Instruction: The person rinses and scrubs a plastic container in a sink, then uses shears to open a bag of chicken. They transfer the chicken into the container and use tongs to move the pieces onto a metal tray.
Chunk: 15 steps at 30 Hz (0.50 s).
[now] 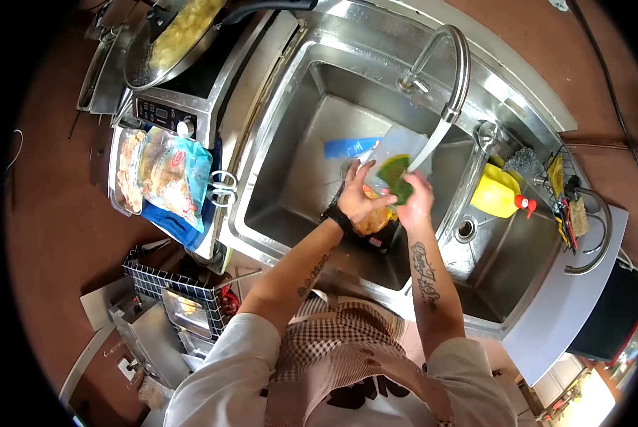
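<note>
Under the running faucet (454, 92), my right hand (416, 201) grips a green scouring sponge (396, 178) with a yellowish edge. Water streams down onto the sponge and fingers. Close beside it, my left hand (360, 204), with a black band at the wrist, has its fingers spread and its thumb near the sponge. Below both hands an orange-and-black package (376, 226) lies in the large sink basin (297, 164), partly hidden by them. A clear plastic wrapper with a blue strip (351, 147) rests on the basin floor behind the hands.
In the smaller right basin stands a yellow bottle with a red cap (495, 192). Steel wool (522, 159) and a rack with sponges are at its far edge. Left of the sink are a bagged food pack (171, 174), scissors (223, 188) and a pan of yellow food (180, 43) on a cooker.
</note>
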{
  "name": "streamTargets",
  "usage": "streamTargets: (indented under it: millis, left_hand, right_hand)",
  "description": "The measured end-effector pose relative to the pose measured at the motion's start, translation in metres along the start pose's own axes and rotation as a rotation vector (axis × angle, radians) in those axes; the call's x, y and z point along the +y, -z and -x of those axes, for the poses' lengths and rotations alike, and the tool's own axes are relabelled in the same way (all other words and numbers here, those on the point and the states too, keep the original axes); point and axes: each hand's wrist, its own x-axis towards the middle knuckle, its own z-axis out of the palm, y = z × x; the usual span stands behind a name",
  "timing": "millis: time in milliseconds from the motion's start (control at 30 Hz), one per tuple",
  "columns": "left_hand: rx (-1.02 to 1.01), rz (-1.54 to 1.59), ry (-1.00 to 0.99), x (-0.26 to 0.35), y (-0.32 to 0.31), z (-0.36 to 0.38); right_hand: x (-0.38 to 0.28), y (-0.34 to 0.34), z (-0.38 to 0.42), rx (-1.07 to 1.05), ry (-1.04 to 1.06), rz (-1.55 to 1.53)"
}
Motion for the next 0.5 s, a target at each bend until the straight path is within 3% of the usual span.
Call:
streamTargets:
  millis: [100,200,267,333,400,500]
  left_hand:
    - [-0.023,0.189,-0.05,0.001,-0.021,-0.011]
    - [-0.009,0.246,-0.105,0.019,-0.039,-0.029]
    - [-0.019,0.229,-0.129,0.02,-0.044,-0.031]
    - [-0.058,0.216,-0.168,0.017,-0.044,-0.039]
    - [-0.074,0.185,-0.258,0.006,-0.043,-0.047]
    - [-0.081,0.146,-0.254,0.002,-0.037,-0.053]
  right_hand:
    - [-0.009,0.022,-0.003,0.153,0.173,-0.18]
    - [0.002,0.067,-0.032,0.25,0.14,-0.283]
    - [-0.003,0.036,-0.035,0.434,0.069,-0.23]
    - [0.016,0.05,-0.054,0.132,0.034,-0.092]
    - [0.011,0.041,-0.058,0.155,-0.166,0.031]
    - [0.015,0.056,-0.065,-0.111,-0.228,-0.048]
